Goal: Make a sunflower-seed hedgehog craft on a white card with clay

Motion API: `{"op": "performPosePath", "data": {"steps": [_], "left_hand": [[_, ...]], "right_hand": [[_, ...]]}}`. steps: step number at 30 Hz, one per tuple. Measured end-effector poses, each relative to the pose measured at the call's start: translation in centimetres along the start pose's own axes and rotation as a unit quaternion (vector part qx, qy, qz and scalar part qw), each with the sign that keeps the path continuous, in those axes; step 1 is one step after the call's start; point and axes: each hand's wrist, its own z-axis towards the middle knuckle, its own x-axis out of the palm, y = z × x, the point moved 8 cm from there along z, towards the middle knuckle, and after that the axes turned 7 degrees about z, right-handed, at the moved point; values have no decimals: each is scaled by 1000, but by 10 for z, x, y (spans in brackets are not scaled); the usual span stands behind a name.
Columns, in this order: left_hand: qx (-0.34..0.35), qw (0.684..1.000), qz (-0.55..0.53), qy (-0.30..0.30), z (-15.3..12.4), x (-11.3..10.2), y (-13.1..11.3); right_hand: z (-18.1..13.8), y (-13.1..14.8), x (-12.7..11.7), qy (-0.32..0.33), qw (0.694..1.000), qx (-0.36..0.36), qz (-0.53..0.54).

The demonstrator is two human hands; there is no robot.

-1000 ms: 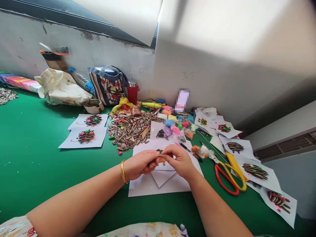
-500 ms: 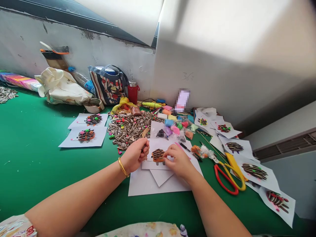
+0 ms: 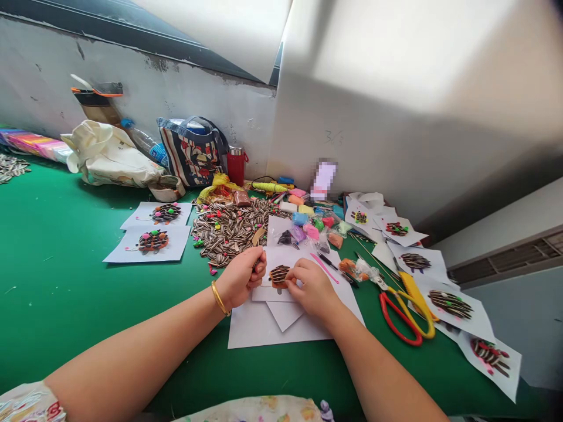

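My left hand, with a gold bangle at the wrist, is curled into a fist left of the small sheet. A dark sliver that looks like a sunflower seed pokes from its fingers; the rest is hidden. On the white sheet is an orange clay shape with grey feet, covered in rows of striped sunflower seeds. The thumb and forefinger of my right hand are pinched at the right edge of that shape. Whatever they hold is too small to make out. Larger white paper lies underneath.
Behind my hands spreads a pile of sunflower seeds, beside bagged coloured clay. Scissors and a black pen lie to the right. Seed-covered pictures rest left and right. Bags stand by the wall.
My right hand has shifted slightly left, its fingertips now closer over the right side of the seed-covered shape. The left fist stays in place. The view has moved a little.
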Motion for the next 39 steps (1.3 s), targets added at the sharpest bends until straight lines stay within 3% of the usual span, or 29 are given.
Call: {"op": "performPosePath", "data": {"steps": [21,27,32,39], "left_hand": [[-11,1000,-9,2,-1,3,2],[-60,996,-65,16,-4,6,8],[-98,990,-90,44,-8,12,11],[-87,988,-91,83,-11,18,12]], "right_hand": [[1,12,11,36,984,-43,-169],[-1,4,1,21,992,-23,-125],[-1,9,-21,-38,998,-20,-54],[-4,26,-27,-88,995,-49,7]]}}
